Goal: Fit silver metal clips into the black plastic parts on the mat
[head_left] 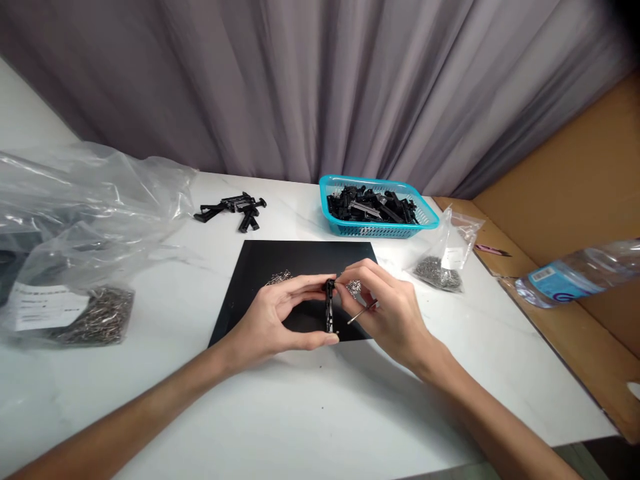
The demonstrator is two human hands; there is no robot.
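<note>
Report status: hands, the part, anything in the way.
Left hand gripping black plastic part, upright over black mat. Right hand pinching its top, metal pin also held. Nothing blocking the hands.

Small hand-assembly workshop, white table (300,413) with a black work mat (260,267), turquoise basket (370,231) heaped with black plastic parts (370,205), clear bags of small metal pieces (95,313), grey curtain (300,80) behind, cardboard (575,200) at the side

White desk (310,413) carries a black mat (260,267) at centre, a teal basket (345,230) of black plastic parts, and loose black clips (233,210) behind the mat. Clear plastic bags (90,200) with metal pieces lie left, a small bag of metal springs (443,267) right, with a water bottle (580,273) on cardboard (575,360) at the right edge.
</note>
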